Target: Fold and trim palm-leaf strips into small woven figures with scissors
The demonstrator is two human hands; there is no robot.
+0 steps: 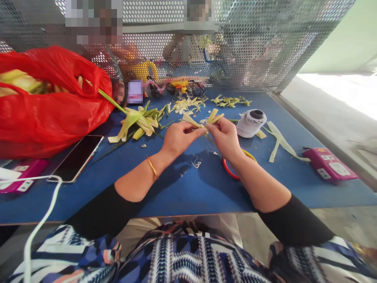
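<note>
Two bare hands meet just above centre in my remote head view, over a blue table (188,200). Between their fingertips, at the centre of my clock, are pale leaf strips (216,116). I see the left hand (177,138) with thumb and forefinger pinched closed on them; the right hand (225,136) pinches them closely too, strip ends fanning upward. I cannot tell whether both hold one piece.

Around that point, a cone of white thread (249,129) stands at three o'clock, beside the right hand. At five, a red and yellow ring (229,170) lies partly hidden by the right forearm. At nine I find a leafy bundle (140,122), then a red plastic bag (88,104) farther out. Pale scraps (188,105) lie at eleven; small green pieces (231,101) between one and two. A perforated metal screen (247,51) rises at twelve.
</note>
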